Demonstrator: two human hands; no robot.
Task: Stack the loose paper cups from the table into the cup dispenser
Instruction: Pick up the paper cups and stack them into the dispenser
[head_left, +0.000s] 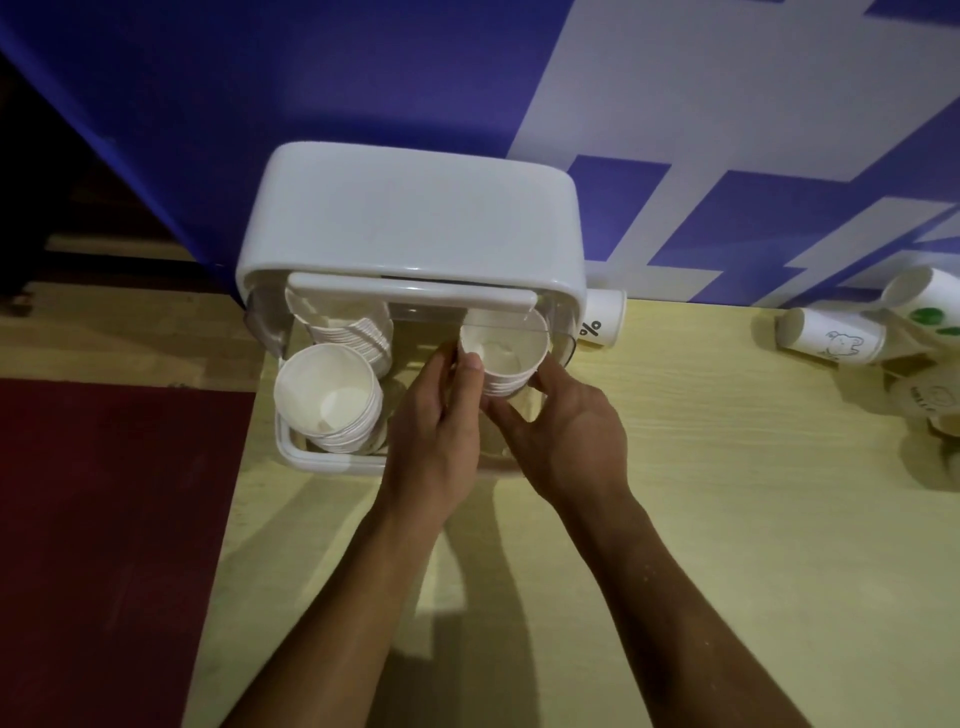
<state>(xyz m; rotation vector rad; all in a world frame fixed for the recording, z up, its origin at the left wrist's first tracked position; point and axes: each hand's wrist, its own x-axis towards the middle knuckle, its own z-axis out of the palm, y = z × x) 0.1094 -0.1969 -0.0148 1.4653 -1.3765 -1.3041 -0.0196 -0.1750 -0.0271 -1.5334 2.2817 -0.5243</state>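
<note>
Gripping short stack of white paper cups (504, 358) with left hand (441, 415) and right hand (566, 431), both curled round it, inside right bay of white plastic lidded cup dispenser (410, 218). Could topple onto neighbouring stacks (332, 400) if released crooked. Yet to fetch printed loose cups (831, 340) from pale wooden bench (727, 493).

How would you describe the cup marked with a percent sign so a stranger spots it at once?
Find the big white cup dispenser against the blue wall. Tucked just beside its right end on the table is a white paper cup. It alone bears a black percent sign.
</note>
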